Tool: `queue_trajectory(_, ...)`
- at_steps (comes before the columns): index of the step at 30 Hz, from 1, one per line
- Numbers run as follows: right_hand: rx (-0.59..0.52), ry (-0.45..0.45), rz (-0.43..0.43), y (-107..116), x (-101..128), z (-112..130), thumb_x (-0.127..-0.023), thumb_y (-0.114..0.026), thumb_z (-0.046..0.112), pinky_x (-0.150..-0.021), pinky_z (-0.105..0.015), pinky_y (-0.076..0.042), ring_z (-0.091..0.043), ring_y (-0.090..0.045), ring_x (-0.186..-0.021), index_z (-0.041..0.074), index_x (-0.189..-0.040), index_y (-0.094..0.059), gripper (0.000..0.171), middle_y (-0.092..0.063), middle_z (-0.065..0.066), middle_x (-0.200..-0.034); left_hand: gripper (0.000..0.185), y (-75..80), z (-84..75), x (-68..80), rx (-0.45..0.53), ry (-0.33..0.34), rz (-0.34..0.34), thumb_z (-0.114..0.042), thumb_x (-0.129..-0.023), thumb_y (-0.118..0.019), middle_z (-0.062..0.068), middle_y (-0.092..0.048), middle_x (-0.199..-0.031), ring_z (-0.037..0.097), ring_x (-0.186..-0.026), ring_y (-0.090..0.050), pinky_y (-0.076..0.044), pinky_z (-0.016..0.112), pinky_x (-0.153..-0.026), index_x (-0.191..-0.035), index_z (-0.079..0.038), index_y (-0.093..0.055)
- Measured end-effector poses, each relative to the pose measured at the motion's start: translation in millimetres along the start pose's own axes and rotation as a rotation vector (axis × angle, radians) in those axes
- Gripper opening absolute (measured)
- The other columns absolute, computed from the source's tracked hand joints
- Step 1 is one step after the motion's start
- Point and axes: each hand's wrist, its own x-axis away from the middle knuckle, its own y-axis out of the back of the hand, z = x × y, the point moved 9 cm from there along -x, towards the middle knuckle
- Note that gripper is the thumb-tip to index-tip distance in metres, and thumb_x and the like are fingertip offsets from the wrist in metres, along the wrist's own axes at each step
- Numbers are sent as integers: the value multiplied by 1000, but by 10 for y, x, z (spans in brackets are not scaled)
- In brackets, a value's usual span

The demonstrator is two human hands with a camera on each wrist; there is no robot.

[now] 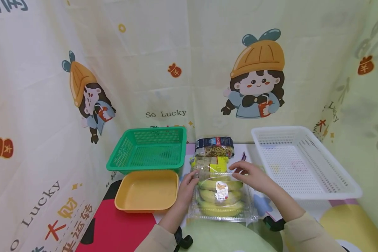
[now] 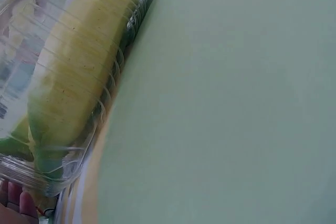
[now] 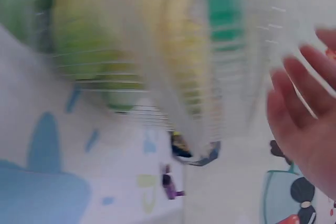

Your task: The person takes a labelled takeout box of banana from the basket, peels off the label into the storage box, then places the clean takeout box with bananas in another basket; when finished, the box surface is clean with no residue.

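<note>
A clear plastic box of bananas [image 1: 221, 196] lies on the table in front of me, with a white sticker on its lid. My left hand [image 1: 187, 183] grips its far left corner, thumb on the lid. In the left wrist view the box [image 2: 68, 87] fills the left side and fingertips [image 2: 14, 204] show under its corner. My right hand [image 1: 248, 175] lies over the far right corner with its fingers stretched out. The right wrist view is blurred: straight fingers [image 3: 302, 103] stand beside the box [image 3: 142, 56].
Behind the box lie a yellow-labelled packet [image 1: 209, 163] and a dark packet [image 1: 214, 146]. A green basket [image 1: 149, 151] stands at the back left, a yellow tray [image 1: 146, 190] in front of it, a white basket [image 1: 302, 164] on the right. Printed curtains enclose the table.
</note>
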Motion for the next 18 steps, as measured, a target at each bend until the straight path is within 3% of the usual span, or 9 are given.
queue_trajectory(4, -42, -10, 204, -157, 30, 79, -93, -69, 27, -70, -26, -54, -14, -63, -87, 18, -118, -67, 27, -67, -4, -111, 42, -5, 3, 4, -3, 3, 16, -16, -101, -52, 19, -49, -143, 35, -134, -44, -38, 49, -111, -140, -3, -54)
queue_trajectory(9, -32, 17, 394, -413, 61, 101, -92, -71, 26, -61, -25, -50, -9, -56, -73, 21, -113, -66, 22, -64, 1, -97, 41, -5, 142, -71, -24, 16, 5, -17, -101, -52, 18, -50, -142, 34, -132, -45, -38, 50, -110, -140, -5, -54)
queue_trajectory(14, 12, 70, 447, -561, 55, 113, -86, -77, 22, -61, -23, -46, -6, -48, -68, 23, -104, -66, 21, -60, 2, -84, 41, -10, 348, -163, -35, 12, -26, -22, -100, -53, 14, -51, -141, 32, -131, -47, -38, 52, -111, -139, -10, -57)
queue_trajectory(18, 85, 127, 448, -613, 29, 168, -82, -80, 19, -65, -22, -44, -5, -47, -72, 21, -97, -64, 23, -57, 3, -80, 41, 0, 412, -174, -24, 10, -36, -28, -98, -56, 9, -52, -142, 30, -133, -46, -37, 52, -112, -138, -17, -59)
